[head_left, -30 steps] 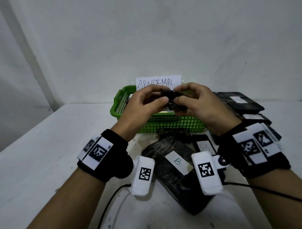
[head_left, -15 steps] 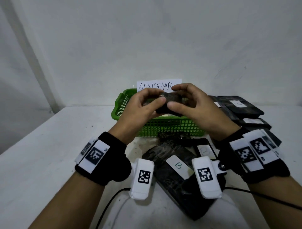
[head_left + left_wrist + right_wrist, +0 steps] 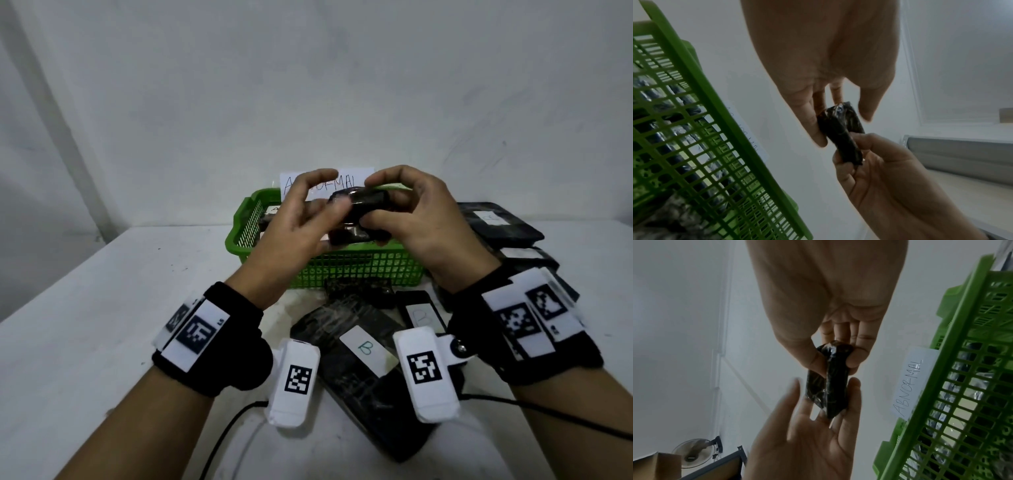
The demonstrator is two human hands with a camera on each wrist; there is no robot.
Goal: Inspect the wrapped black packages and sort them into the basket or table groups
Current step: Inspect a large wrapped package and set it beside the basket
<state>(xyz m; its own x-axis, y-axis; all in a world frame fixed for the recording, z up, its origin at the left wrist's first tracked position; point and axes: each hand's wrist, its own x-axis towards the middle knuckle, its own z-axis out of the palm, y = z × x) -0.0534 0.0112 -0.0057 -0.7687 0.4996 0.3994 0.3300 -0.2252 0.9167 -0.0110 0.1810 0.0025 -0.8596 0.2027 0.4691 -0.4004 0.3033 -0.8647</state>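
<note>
A small black package (image 3: 359, 205) wrapped in clear film is held up over the green basket (image 3: 342, 270). My right hand (image 3: 371, 200) pinches its right end between thumb and fingers, shown close in the right wrist view (image 3: 830, 386). My left hand (image 3: 329, 192) is spread, its straight fingers (image 3: 851, 399) lying against the package's other end and the index raised. In the left wrist view the package (image 3: 838, 128) stands between both hands. More wrapped packages lie inside the basket (image 3: 694, 129).
A paper label reading ABNORMAL (image 3: 356, 178) stands at the basket's back. On the white table (image 3: 102, 325), a large package marked B (image 3: 359, 370) and a smaller one (image 3: 421, 315) lie below my wrists. A stack of black packages (image 3: 496, 226) sits at the right.
The left hand has loosened from gripping the package to spread fingers. The package has turned in the right hand's pinch, still above the basket.
</note>
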